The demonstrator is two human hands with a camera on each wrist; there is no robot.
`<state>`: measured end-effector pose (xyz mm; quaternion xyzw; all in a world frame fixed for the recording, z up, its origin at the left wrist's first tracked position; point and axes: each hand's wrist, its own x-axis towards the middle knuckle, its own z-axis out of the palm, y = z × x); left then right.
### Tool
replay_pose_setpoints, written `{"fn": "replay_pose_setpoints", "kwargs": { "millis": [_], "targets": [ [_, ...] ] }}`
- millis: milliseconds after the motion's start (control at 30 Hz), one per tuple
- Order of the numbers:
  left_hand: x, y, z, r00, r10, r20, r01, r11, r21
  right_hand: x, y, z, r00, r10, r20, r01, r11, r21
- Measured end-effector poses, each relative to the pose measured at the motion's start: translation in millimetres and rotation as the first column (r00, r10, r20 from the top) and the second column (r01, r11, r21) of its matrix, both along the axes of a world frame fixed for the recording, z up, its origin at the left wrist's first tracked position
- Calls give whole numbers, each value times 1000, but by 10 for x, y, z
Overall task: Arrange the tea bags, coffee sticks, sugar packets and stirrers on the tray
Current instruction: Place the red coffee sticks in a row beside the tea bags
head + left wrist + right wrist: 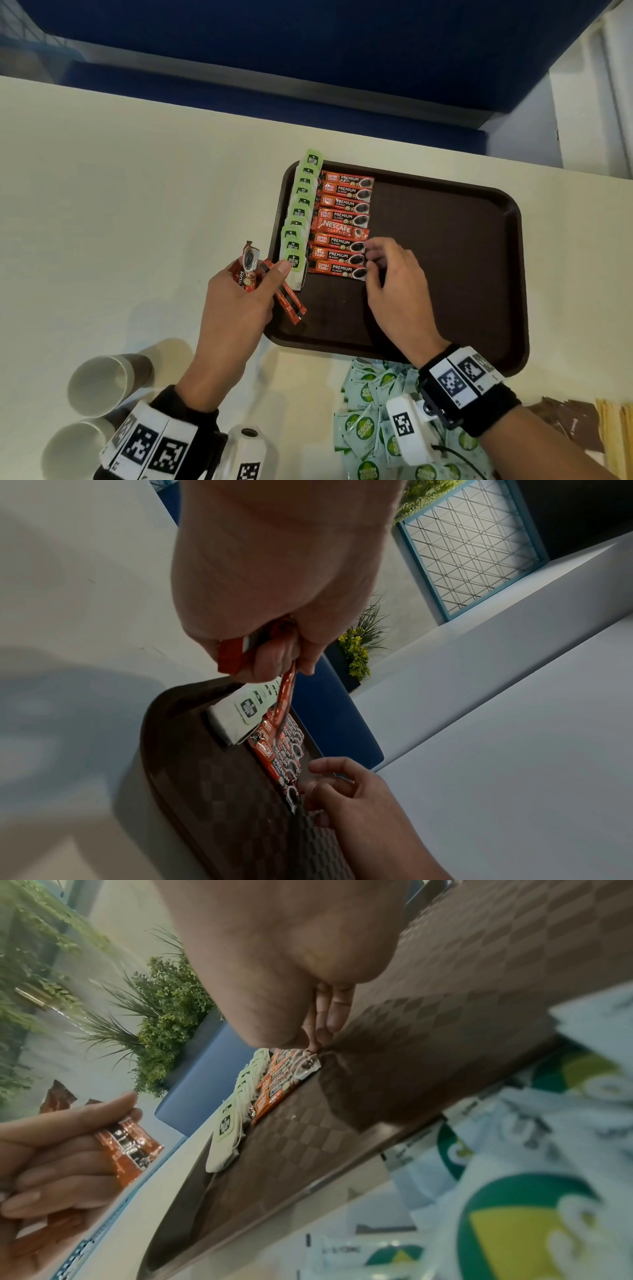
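Cream counter (137,205) carries our tray (445,240). Our right hand (394,284) pinches the nearest coffee stick's (337,269) end, squaring the row; our left hand (236,308) grips spare sticks (291,303) beside the tray's left edge. Next, lay another below.

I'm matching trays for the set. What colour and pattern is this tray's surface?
The tray is dark brown with a faint checkered texture, clearest in the right wrist view.
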<state>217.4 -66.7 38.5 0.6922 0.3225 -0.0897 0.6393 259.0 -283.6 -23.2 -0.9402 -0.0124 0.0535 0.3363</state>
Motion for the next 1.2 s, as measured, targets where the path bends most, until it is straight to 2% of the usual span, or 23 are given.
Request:
{"fn": "replay_pose_setpoints", "kwargs": {
  "millis": [200,500,767,833,867,933,1000,1100,1133,1200],
  "targets": [
    [-15,30,-2,1000,11,-12,-11,1000,-12,-40,-9,27,999,-39,-22,41,996,79],
    [-39,33,-9,1000,10,-5,-10,1000,-5,-62,19,32,1000,-28,5,28,995,97],
    [7,33,-65,1000,-9,-3,9,996,-83,-70,17,110,998,-69,12,67,990,121],
    [39,12,-66,1000,-28,7,29,992,-125,-99,52,209,994,-95,-45,103,967,232],
    [56,-7,-61,999,-34,24,38,986,-163,-111,80,275,988,-86,-129,124,936,329],
    [86,-69,-29,997,-45,65,61,965,-256,-137,143,428,938,24,-346,168,842,513],
    [106,-124,10,993,-66,95,93,948,-306,-172,182,547,875,160,-458,194,750,633],
    [125,-147,32,990,-95,104,123,945,-304,-192,173,619,872,207,-444,200,677,708],
    [126,-142,31,991,-98,90,120,950,-288,-197,154,616,893,180,-411,189,680,709],
    [120,-133,15,995,-87,52,98,962,-257,-208,106,592,964,94,-250,93,759,645]
  ]
}}
